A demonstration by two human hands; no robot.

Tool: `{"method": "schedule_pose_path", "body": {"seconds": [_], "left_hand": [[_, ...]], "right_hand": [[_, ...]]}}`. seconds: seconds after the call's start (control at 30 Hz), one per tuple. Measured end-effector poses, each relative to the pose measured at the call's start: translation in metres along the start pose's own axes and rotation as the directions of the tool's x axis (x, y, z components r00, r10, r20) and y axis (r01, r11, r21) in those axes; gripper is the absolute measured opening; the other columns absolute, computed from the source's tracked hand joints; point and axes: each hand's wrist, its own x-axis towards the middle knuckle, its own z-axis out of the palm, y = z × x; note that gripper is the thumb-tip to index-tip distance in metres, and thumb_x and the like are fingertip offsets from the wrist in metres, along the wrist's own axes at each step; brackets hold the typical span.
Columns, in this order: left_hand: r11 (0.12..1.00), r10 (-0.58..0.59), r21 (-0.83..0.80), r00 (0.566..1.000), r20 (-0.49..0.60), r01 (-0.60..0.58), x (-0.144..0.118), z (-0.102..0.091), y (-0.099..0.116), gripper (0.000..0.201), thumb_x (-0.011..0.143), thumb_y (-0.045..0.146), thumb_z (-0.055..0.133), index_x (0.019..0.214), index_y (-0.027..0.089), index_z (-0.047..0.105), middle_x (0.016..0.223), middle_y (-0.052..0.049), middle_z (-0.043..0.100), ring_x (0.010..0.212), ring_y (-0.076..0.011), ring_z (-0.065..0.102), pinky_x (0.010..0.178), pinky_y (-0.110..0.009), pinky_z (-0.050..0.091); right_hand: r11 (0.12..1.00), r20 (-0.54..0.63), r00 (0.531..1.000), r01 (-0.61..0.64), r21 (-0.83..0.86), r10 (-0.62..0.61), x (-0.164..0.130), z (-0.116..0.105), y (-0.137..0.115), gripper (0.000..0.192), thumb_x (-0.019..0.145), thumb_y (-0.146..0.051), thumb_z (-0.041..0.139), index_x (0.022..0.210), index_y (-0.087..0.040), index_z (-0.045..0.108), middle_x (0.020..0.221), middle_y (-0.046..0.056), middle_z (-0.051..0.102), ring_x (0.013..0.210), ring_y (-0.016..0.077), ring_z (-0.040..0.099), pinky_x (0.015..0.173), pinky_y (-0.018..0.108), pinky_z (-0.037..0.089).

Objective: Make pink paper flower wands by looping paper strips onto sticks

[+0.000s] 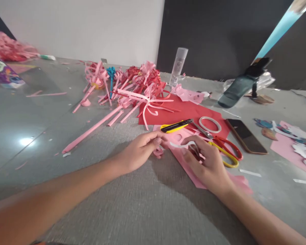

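Over pink paper [185,166], a short strip of white tape [178,145] stretches between my two hands. The fingertips of my left hand [140,151] pinch together at its left end, and a small curled pink paper piece [158,152] shows just under them. My right hand [206,161] is curled round the strip's other end; the exact contact is partly hidden by its fingers. Beyond my fingertips lies a yellow and black box cutter [175,126]. Scissors with red and yellow handles [228,153] lie beside my right hand, blades pointing away.
Red paper [183,110] lies ahead under a tape roll [210,124]. Pink and red ribbon-paper flowers with rolled stems [91,127] lie at left. A phone [246,136], a dark bottle [237,90], a clear cylinder [178,66] and paper scraps [250,173] sit around.
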Motion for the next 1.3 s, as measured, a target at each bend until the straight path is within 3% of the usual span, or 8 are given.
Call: {"method": "schedule_pose_path", "body": {"seconds": [0.1,0.2,0.4,0.5,0.7,0.93,1.17,1.3], "left_hand": [[0.986,-0.027,-0.164,1.0,-0.016,0.024,0.0,0.0,-0.002,0.017,0.094,0.021,0.06,0.108,0.018,0.07,0.114,-0.01,0.071,0.094,-0.0184,0.071,0.083,-0.03,0.058],[0.988,0.016,-0.155,0.999,-0.032,-0.021,0.0,0.002,-0.004,0.017,0.087,0.015,0.069,0.103,0.018,0.068,0.111,-0.009,0.073,0.097,-0.0199,0.071,0.084,-0.032,0.055],[0.989,0.061,-0.112,0.95,-0.305,-0.1,-0.004,0.01,-0.002,0.013,0.086,0.02,0.072,0.097,0.017,0.066,0.112,-0.009,0.073,0.102,-0.022,0.07,0.087,-0.034,0.054],[0.984,0.066,-0.132,0.928,-0.368,-0.122,-0.006,0.013,-0.001,0.013,0.083,0.017,0.073,0.093,0.016,0.065,0.103,-0.008,0.073,0.098,-0.0187,0.069,0.087,-0.031,0.053],[0.988,0.048,-0.125,0.941,-0.336,-0.096,-0.008,0.016,-0.001,0.026,0.082,0.017,0.075,0.107,0.017,0.066,0.095,-0.006,0.076,0.089,-0.0188,0.071,0.081,-0.031,0.055],[0.994,0.067,-0.054,0.936,-0.345,-0.091,-0.009,0.019,0.001,0.018,0.081,0.022,0.079,0.096,0.016,0.071,0.093,-0.007,0.076,0.083,-0.0183,0.072,0.075,-0.029,0.056],[0.976,0.0,-0.196,0.901,-0.434,-0.094,-0.008,0.026,0.005,0.028,0.073,0.025,0.087,0.092,0.015,0.069,0.093,-0.004,0.072,0.083,-0.015,0.07,0.078,-0.027,0.057],[0.929,-0.091,-0.363,0.909,-0.406,-0.069,-0.011,0.034,0.009,0.023,0.077,0.024,0.084,0.092,0.015,0.068,0.086,-0.003,0.074,0.082,-0.014,0.072,0.081,-0.026,0.057]], "right_hand": [[1.0,-0.001,1.0,-0.017,-0.024,0.017,-0.002,0.003,-0.003,0.012,0.095,-0.038,0.063,0.095,-0.026,0.063,0.058,-0.007,0.041,0.049,0.0121,0.038,0.048,0.029,0.028],[1.0,0.001,1.0,-0.016,0.006,0.016,-0.003,0.005,-0.006,0.013,0.095,-0.038,0.061,0.095,-0.025,0.064,0.06,-0.005,0.043,0.052,0.0126,0.039,0.049,0.029,0.029],[0.999,-0.037,0.999,0.0,0.054,0.002,-0.002,0.005,-0.009,0.017,0.095,-0.04,0.063,0.089,-0.025,0.062,0.063,-0.004,0.043,0.058,0.0138,0.039,0.053,0.03,0.03],[0.999,-0.099,0.995,-0.003,0.049,0.008,-0.001,0.005,-0.011,0.02,0.095,-0.037,0.063,0.081,-0.023,0.062,0.066,-0.003,0.047,0.06,0.0135,0.042,0.055,0.029,0.034],[0.98,-0.139,0.982,-0.101,0.17,0.126,0.002,0.008,-0.018,0.01,0.084,-0.029,0.072,0.078,-0.023,0.066,0.069,-0.001,0.06,0.061,0.014,0.05,0.055,0.029,0.038],[0.934,-0.113,0.968,-0.179,0.309,0.223,0.002,0.01,-0.026,0.011,0.078,-0.026,0.076,0.083,-0.023,0.067,0.073,0.001,0.065,0.063,0.0159,0.056,0.056,0.03,0.042],[0.935,-0.123,0.966,-0.18,0.304,0.226,0.004,0.016,-0.033,0.012,0.076,-0.017,0.075,0.079,-0.021,0.064,0.069,-0.003,0.062,0.058,0.0109,0.053,0.052,0.025,0.041],[0.956,-0.175,0.969,-0.127,0.265,0.177,0.006,0.019,-0.031,0.015,0.074,-0.013,0.073,0.076,-0.022,0.062,0.069,-0.004,0.063,0.058,0.0104,0.055,0.051,0.023,0.043]]}}
